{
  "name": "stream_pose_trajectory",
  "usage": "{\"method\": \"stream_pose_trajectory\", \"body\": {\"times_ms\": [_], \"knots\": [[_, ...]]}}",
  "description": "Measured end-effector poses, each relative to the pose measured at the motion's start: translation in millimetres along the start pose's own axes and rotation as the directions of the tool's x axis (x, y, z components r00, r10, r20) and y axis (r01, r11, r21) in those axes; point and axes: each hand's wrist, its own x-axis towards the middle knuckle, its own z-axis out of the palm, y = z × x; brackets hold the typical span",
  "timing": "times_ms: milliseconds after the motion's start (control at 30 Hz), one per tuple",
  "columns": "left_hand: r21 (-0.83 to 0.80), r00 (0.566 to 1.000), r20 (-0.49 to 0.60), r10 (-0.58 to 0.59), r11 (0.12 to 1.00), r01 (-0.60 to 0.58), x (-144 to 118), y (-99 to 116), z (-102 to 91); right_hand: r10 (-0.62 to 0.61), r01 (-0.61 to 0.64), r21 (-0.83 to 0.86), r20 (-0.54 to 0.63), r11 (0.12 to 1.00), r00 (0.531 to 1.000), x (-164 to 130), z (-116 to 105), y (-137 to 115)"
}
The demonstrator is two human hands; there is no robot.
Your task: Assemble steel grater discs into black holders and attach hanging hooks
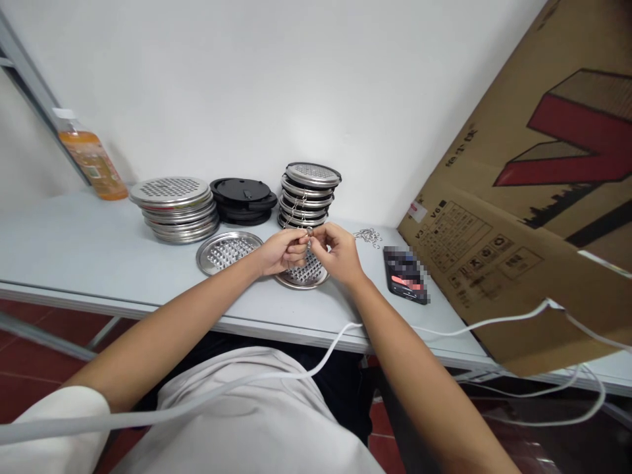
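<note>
Head view: my left hand and right hand both pinch a small metal ring above the perforated steel disc; light, slippery, best gripped by fingertips.

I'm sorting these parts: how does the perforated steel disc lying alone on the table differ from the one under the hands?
The lone round perforated steel disc lies fully in view left of the hands, untouched. The second perforated steel disc is partly hidden beneath the left hand and right hand, which pinch a small metal ring above it. Both lie flat on the pale table.
</note>
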Motion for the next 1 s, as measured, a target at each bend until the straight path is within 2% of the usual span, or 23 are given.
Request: {"method": "stream_pose_trajectory", "body": {"times_ms": [300,433,567,667,733,833,933,1000], "knots": [[0.054,1.0,-0.009,0.029,0.998,-0.029,4,-1,-5.8,0.054,-0.054,0.028,0.014,0.998,0.998,1,1,-1],[0.11,0.994,-0.047,0.094,0.99,-0.088,5,-2,-5.1,0.088,-0.091,0.056,0.052,0.994,0.995,1,1,0],[0.22,0.979,-0.043,0.199,0.958,-0.185,7,-3,-6.0,0.101,-0.104,0.099,0.036,0.99,0.994,2,1,2],[0.406,0.937,-0.04,0.346,0.863,-0.301,9,-2,-10.2,0.158,-0.152,0.176,-0.019,0.973,0.987,5,2,3],[0.572,0.891,-0.016,0.454,0.735,-0.365,10,-1,-12.8,0.222,-0.203,0.255,-0.048,0.945,0.974,7,2,4],[0.737,0.829,0.022,0.559,0.551,-0.391,10,0,-13.4,0.315,-0.279,0.348,-0.052,0.895,0.948,11,1,5],[0.798,0.789,0.019,0.613,0.466,-0.382,9,0,-11.3,0.377,-0.319,0.409,-0.066,0.855,0.924,13,-1,5],[0.807,0.76,0.001,0.65,0.448,-0.385,9,0,-10.8,0.401,-0.334,0.438,-0.068,0.835,0.914,13,-2,5]]}}
